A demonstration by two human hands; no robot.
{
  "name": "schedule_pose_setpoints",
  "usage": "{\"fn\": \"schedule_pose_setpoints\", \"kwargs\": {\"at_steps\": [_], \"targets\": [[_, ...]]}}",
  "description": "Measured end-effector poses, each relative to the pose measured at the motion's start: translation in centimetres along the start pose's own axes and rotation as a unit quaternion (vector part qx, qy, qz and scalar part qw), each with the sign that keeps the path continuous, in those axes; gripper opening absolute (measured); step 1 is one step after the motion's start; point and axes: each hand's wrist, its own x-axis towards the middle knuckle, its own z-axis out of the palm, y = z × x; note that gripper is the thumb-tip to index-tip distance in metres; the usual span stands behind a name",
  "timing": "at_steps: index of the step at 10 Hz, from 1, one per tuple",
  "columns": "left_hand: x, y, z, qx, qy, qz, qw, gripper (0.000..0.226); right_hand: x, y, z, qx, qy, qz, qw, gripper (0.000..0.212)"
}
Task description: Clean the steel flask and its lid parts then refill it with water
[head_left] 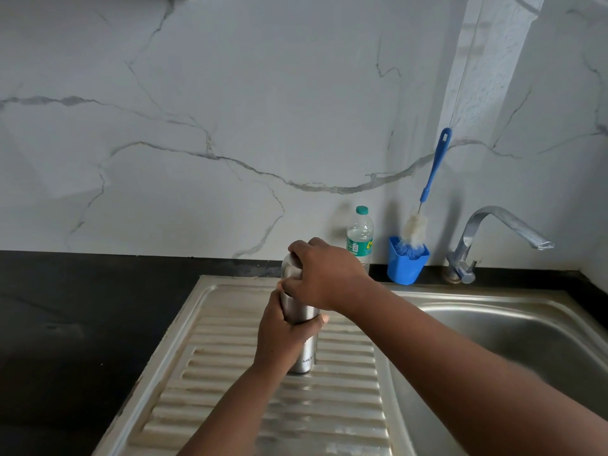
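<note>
Ridged steel drainboard (345, 406) lies nearest, bare ribs around my upright brushed-steel cylindrical flask (304, 353), deep steel basin (513, 327) right. My left hand (283, 337) wraps its body; my right hand (324, 274) curls over the rounded steel lid (289, 266).

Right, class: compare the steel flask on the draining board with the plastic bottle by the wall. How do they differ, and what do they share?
The steel flask is opaque metal; the plastic bottle is clear, with a green label.
The flask is gripped by both hands, left hand round its body, right hand over its top; the bottle stands untouched.
The flask rests on the ribbed draining board; the bottle stands behind it by the wall.
Both stand upright.
</note>
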Motion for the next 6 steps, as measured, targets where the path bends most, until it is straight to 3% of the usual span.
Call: {"fn": "schedule_pose_setpoints", "kwargs": {"at_steps": [3, 4, 5, 6], "targets": [[0.0, -0.1, -0.9, 0.005, -0.042, -0.032, 0.999, 0.06, -0.3, -0.4, 0.9, 0.0, 0.008, -0.017, 1.0, 0.057], [-0.3, 0.4, -1.5, 0.036, -0.072, -0.039, 0.996, 0.067, -1.1, -0.2, 0.7, 0.005, -0.011, -0.013, 1.0, 0.07], [-0.1, 1.2, -2.3, 0.101, -0.083, -0.007, 0.991, 0.096, -1.9, 0.9, -0.3, 0.042, 0.003, 0.0, 0.999, 0.086], [-0.7, 3.6, -2.9, 0.188, -0.037, -0.058, 0.98, 0.137, -3.2, 2.4, -1.6, 0.042, 0.057, 0.008, 0.997, 0.085]]}}
